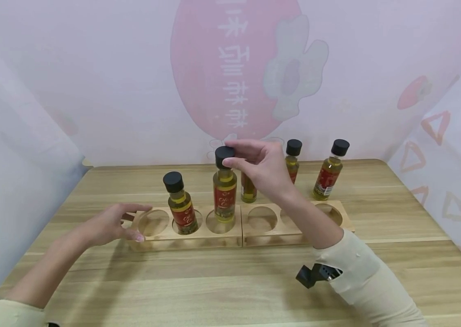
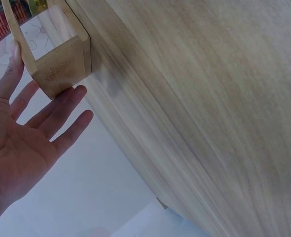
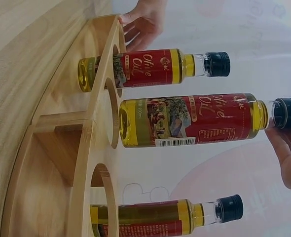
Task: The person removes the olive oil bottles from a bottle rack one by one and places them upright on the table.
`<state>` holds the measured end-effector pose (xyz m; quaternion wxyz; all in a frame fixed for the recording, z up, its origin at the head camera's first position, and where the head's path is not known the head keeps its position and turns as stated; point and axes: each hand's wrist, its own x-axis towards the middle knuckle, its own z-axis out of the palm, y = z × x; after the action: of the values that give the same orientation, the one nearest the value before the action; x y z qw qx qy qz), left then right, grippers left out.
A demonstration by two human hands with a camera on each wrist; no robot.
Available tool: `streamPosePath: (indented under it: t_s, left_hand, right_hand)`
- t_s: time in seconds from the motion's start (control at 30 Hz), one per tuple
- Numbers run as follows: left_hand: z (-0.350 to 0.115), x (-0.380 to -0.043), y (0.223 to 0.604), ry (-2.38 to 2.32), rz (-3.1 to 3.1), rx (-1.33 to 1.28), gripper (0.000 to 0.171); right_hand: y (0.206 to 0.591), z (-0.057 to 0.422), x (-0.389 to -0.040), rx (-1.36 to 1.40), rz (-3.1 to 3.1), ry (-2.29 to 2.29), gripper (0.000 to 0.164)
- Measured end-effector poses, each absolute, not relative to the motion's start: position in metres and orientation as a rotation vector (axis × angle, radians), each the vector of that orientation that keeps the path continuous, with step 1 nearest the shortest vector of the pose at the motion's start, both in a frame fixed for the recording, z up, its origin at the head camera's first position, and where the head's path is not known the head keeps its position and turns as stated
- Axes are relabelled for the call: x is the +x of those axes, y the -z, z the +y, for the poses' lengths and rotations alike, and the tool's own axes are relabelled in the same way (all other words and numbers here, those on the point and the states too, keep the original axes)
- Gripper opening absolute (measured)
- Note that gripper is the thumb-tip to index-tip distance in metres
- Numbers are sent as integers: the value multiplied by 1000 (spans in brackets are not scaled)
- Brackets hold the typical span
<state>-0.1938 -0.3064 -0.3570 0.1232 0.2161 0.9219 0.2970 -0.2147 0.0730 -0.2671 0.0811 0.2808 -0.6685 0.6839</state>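
My right hand [image 1: 265, 168] pinches the black cap of an olive oil bottle [image 1: 225, 195] between thumb and fingers. In the right wrist view that bottle [image 3: 185, 118] is upright along the rack's axis, its base just above the right-hand hole of the left wooden bottle rack [image 1: 199, 244]. Another olive oil bottle [image 1: 183, 211] stands in this rack's middle hole; its left hole holds nothing. My left hand [image 1: 110, 225] grips the rack's left end, thumb at the front edge and index finger along the back. In the left wrist view, fingertips of this hand [image 2: 24, 133] touch the end panel.
A second wooden rack [image 1: 296, 239] adjoins on the right, partly covered by my right forearm. Behind the racks stand three more bottles: one partly hidden by my hand [image 1: 248, 188], one farther right [image 1: 291, 163] and one at the far right [image 1: 328, 177]. A printed curtain [image 1: 132, 91] hangs behind the table.
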Motion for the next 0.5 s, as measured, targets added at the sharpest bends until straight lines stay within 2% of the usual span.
streamPosePath:
  t_s: [0.5]
  left_hand:
    - [-306, -195, 358, -895, 2688, 668, 82]
  right_hand:
    - [270, 71, -214, 814, -1979, -2074, 34]
